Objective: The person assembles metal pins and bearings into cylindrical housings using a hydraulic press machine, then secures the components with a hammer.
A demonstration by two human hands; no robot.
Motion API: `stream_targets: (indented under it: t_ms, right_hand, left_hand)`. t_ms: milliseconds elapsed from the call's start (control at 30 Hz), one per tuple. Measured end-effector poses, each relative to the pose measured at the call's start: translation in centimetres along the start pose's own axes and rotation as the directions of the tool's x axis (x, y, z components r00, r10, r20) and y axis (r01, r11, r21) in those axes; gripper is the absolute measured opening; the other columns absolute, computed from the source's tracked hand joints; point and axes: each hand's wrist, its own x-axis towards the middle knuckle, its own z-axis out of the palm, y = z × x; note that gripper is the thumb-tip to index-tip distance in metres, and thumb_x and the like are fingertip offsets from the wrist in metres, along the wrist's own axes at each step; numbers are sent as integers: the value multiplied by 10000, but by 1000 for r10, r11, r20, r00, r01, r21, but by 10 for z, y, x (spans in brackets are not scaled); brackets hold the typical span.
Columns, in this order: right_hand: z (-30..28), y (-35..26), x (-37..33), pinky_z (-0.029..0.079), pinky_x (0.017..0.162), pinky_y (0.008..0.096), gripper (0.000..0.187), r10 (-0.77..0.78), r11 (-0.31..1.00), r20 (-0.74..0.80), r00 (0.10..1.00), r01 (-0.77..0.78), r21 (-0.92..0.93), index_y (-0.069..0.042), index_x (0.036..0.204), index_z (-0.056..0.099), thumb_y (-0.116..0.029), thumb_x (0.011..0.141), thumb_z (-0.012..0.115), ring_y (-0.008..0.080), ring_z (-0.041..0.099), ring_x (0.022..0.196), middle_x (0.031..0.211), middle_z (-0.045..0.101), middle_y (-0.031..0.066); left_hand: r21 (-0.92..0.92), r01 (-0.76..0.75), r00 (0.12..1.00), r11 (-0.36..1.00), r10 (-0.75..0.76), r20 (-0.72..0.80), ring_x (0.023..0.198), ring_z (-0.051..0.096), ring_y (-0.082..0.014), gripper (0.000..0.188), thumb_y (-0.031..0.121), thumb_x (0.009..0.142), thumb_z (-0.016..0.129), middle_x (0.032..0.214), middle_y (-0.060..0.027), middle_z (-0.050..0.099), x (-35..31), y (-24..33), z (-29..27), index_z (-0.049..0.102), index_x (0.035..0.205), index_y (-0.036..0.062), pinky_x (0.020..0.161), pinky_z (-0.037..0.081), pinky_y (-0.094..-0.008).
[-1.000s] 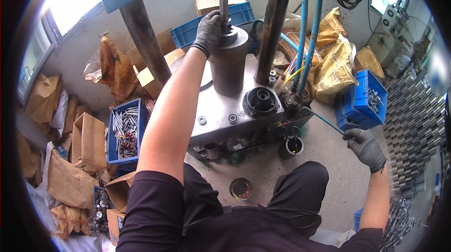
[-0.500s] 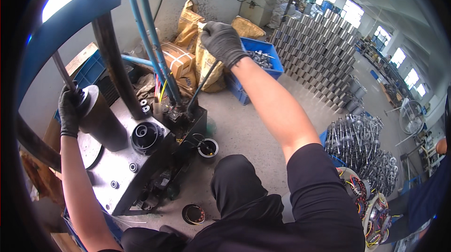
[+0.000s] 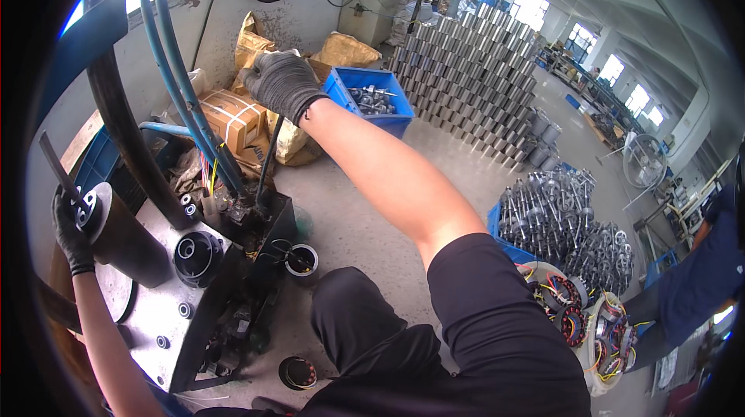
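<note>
A: Start at the far left. What's there?

B: The left hand (image 3: 71,237), in a dark glove, against the side of a dark cylinder (image 3: 130,240) near its top. A slanting metal rod (image 3: 58,162) comes down beside the fingers to the cylinder's upper end.

A: Is that grip closed on anything?

B: I can't tell. The fingers are partly hidden, so they may be round the rod's foot or only resting there.

A: And what does the cylinder stand on?

B: The metal table (image 3: 147,324). Just right of the cylinder sits a round black housing (image 3: 198,259), with two small rings (image 3: 185,310) lying nearer the person. A dark post (image 3: 132,118) rises behind.

A: Moving right?

B: Two blue pipes (image 3: 172,40), then a strapped carton (image 3: 233,118) behind them. Next comes a thin dark lever (image 3: 271,153), rising from beside the table.

A: Who has that?

B: The right hand (image 3: 283,87), also gloved, at its upper end: fingers curled together, clamped on the lever.

A: Beyond it?

B: A blue crate (image 3: 392,123) of metal parts, a tall stack of metal tubes (image 3: 466,79), then a heap of shafts (image 3: 543,215) on the floor side. Wire-wound rings (image 3: 574,324) fill containers nearer by, a fan (image 3: 644,159) stands farther back, and another person's dark sleeve (image 3: 702,262) shows at the edge.
</note>
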Motion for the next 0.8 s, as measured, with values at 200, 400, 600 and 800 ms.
stream_targets:
  t_ms: [200, 400, 600, 800]
  right_hand:
    - [6, -23, 10, 556, 895, 496, 519, -72, 994, -7, 997, 72, 78, -29, 958, 771, -511, 978, 580, 398, 727, 953, 932, 749, 241]
    - [3, -35, 6, 561, 893, 500, 499, -72, 991, 23, 997, 69, 111, -26, 964, 766, -487, 975, 576, 404, 728, 967, 955, 751, 245]
    - [1, -13, -8, 580, 861, 496, 369, -71, 997, -22, 997, 71, 22, -25, 949, 763, -342, 929, 577, 386, 745, 920, 921, 752, 246]
    - [-18, -15, -47, 571, 828, 494, 301, -112, 991, -24, 993, 113, 72, -45, 942, 748, -320, 952, 625, 397, 727, 901, 901, 737, 232]
  left_hand:
    - [446, -37, 991, 894, 89, -96, 968, 658, -150, 430, 372, 1090, 563, 1117, -80, 725, 22, 39, -59, 657, 1341, 35, 909, 539, -318]
    - [805, -427, 878, 411, 400, 261, 1150, 657, -178, 365, 234, 1095, 572, 1245, -88, 713, -8, 62, -55, 616, 1414, 63, 998, 517, -323]
    - [774, -261, 949, 578, 301, 95, 1199, 631, -196, 363, 218, 1093, 572, 1296, -105, 682, -142, 83, 36, 615, 1391, 16, 1066, 450, -331]
    - [906, -279, 960, 320, 77, 268, 1187, 634, -296, 424, -40, 883, 692, 1243, -143, 666, -259, 75, -44, 652, 1301, 17, 1081, 466, -383]
